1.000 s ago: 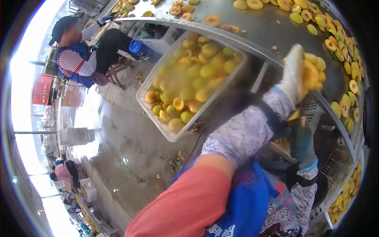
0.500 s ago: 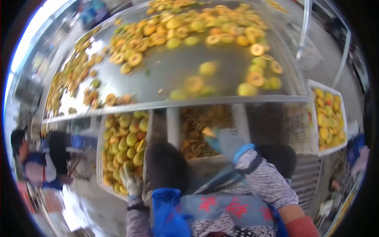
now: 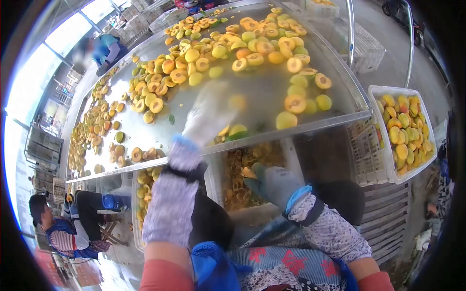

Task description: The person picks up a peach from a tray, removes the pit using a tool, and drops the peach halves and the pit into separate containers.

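Note:
My left hand point(image 3: 208, 114), in a pale glove, reaches out over the metal table point(image 3: 272, 92). Motion smears its fingers, and a blurred yellow peach half point(image 3: 238, 102) shows right by them. Below the table edge my right hand point(image 3: 277, 184), in a grey glove, is closed on a small orange peach piece point(image 3: 249, 172) at its fingertips. It is held over a white crate point(image 3: 292, 160) between my knees, in which brownish pits and scraps point(image 3: 235, 186) lie. Whole and halved yellow peaches point(image 3: 191, 56) are spread over the tabletop.
A crate of whole peaches point(image 3: 144, 191) stands by my left knee, partly hidden by my forearm. To the right is another full white crate point(image 3: 374, 92). The table's raised metal rim point(image 3: 315, 124) runs before me. One person point(image 3: 63, 233) sits at left; another point(image 3: 107, 51) is farther back.
My left hand has left the peach crate at my left and moved up and forward over the table. The right hand stays over the scrap crate with the orange piece. My view has shifted.

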{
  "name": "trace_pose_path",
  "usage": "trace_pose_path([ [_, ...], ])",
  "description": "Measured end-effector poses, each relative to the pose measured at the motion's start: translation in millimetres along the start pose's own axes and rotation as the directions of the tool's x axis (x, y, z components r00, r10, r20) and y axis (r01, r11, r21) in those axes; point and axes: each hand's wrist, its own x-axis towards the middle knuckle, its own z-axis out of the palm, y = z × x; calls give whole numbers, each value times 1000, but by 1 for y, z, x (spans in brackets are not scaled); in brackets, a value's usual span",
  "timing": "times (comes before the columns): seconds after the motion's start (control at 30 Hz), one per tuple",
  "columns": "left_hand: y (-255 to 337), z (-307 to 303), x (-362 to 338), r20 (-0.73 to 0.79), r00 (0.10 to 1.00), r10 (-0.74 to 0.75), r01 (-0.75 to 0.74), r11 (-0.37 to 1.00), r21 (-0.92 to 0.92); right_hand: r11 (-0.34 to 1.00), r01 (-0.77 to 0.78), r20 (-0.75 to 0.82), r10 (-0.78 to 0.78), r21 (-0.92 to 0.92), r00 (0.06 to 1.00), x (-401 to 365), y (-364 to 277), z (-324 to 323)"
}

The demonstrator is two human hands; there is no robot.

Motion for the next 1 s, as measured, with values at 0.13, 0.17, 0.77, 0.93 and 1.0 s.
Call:
trace_pose_path([
  [0.13,-19,56,58,554,826,-107,25,988,154,999,21,-21,-20,41,1000,5,7,-3],
  [0.17,-19,61,65,675,717,-174,6,970,243,999,35,-49,-33,41,998,4,5,-8],
  [0.77,78,-3,-72,220,848,-482,313,122,-942,934,142,-276,-49,328,960,18,-26,-9],
  [0.93,86,6,-78,172,763,-623,261,55,-964,941,123,-220,-53,315,974,19,-29,-3],
  [1.0,88,7,-80,119,777,-618,244,121,-962,936,105,-223,-30,335,974,18,-29,0],
])
